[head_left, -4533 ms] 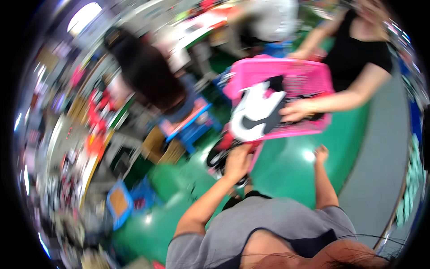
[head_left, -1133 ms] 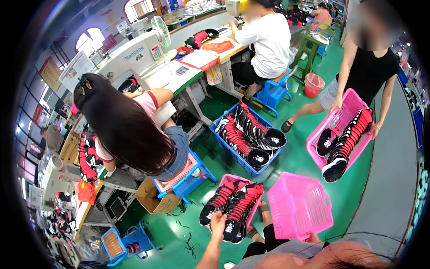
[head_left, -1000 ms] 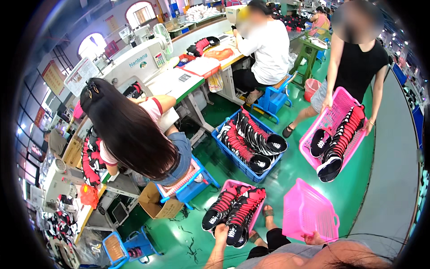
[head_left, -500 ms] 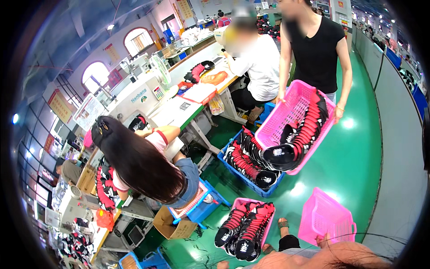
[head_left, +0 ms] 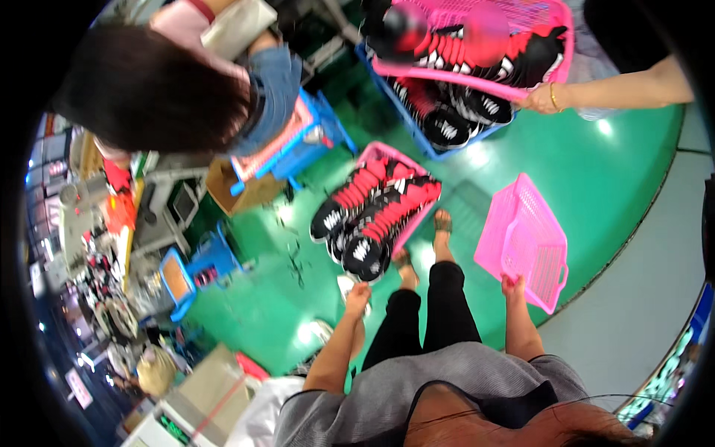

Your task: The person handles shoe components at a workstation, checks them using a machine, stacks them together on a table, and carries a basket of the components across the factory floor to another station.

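My right hand (head_left: 514, 285) grips the near rim of a pink plastic basket (head_left: 538, 242), which hangs tilted beside my right leg with no shoes visible in it. My left hand (head_left: 358, 294) has its fingers curled; whatever they may hold is hidden. Just beyond it, on the green floor, rows of nested black-and-red sneakers (head_left: 372, 216) lie in another pink basket (head_left: 408, 158). Farther off, the hand (head_left: 542, 99) of another person, with a gold bracelet, holds a bigger pink basket (head_left: 469, 80) of similar sneakers above a blue crate (head_left: 432, 149) that also holds sneakers.
A seated person with long dark hair (head_left: 160, 93) is on a blue stool (head_left: 290, 145) at the left. Close by are a cardboard box (head_left: 238, 190) and a second blue stool (head_left: 179, 279). A grey partition (head_left: 611, 328) curves along the right side.
My view has tipped down, so both my hands and arms now show. The held pink basket appears turned and farther up the picture. The other person's basket now hangs over the blue crate.
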`<state>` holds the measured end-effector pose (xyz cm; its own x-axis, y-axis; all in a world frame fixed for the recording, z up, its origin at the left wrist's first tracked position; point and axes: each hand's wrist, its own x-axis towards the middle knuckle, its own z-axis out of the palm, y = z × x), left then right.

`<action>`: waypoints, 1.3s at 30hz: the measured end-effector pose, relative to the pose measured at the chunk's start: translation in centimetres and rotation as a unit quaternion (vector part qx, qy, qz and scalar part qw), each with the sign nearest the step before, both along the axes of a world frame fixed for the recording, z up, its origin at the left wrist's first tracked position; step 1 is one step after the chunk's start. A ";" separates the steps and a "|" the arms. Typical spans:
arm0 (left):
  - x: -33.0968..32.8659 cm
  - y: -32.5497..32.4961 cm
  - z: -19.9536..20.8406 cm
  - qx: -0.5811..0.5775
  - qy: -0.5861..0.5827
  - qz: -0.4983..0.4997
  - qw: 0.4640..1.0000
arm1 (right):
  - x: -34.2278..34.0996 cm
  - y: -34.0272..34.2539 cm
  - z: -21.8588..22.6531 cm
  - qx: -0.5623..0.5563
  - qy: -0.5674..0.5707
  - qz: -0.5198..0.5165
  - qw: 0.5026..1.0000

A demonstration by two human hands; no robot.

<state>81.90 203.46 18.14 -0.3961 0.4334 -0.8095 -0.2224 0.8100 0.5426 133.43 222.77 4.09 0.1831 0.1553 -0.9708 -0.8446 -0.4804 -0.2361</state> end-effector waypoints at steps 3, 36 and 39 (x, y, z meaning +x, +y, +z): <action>2.1 -0.3 -1.8 -0.085 -0.041 0.110 0.989 | 1.2 3.0 0.2 -0.036 0.034 0.029 0.998; -12.3 -8.8 -23.0 -0.093 0.100 0.387 0.912 | -50.5 42.0 -2.5 0.313 -0.481 0.806 -0.148; -10.8 -10.6 -23.2 -0.106 0.119 0.398 0.903 | -51.4 40.2 -6.8 0.319 -0.468 0.804 -0.183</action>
